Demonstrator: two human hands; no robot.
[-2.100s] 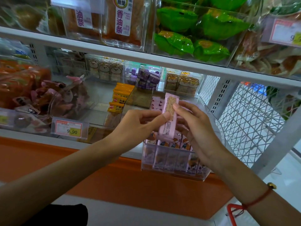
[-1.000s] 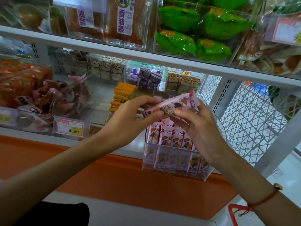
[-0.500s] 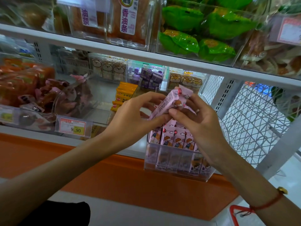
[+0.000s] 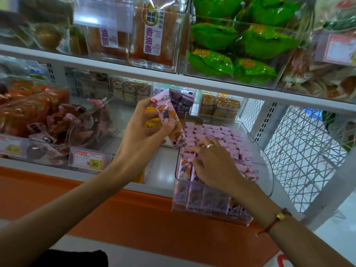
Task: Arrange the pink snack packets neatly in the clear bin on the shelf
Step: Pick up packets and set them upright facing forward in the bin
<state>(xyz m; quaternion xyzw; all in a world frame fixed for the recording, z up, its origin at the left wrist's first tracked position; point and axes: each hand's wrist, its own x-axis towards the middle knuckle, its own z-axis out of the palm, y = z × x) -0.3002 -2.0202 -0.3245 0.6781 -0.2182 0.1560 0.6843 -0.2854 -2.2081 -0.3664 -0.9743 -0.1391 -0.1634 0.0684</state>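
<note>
Shelf-side, left hand point(image 4: 143, 139) pinches seemingly near-upright packet point(image 4: 169, 120).

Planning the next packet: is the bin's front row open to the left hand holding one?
Probably yes: the bin is open-topped, but the right hand rests on the front packets beside the left hand.

A pink snack packet point(image 4: 169, 120) is held tilted by the left hand point(image 4: 142, 135) just left of the clear bin point(image 4: 267, 170) — the right hand point(image 4: 213, 166) is laid on the packed pink rows point(image 4: 231, 139) inside, fingers spread.
</note>
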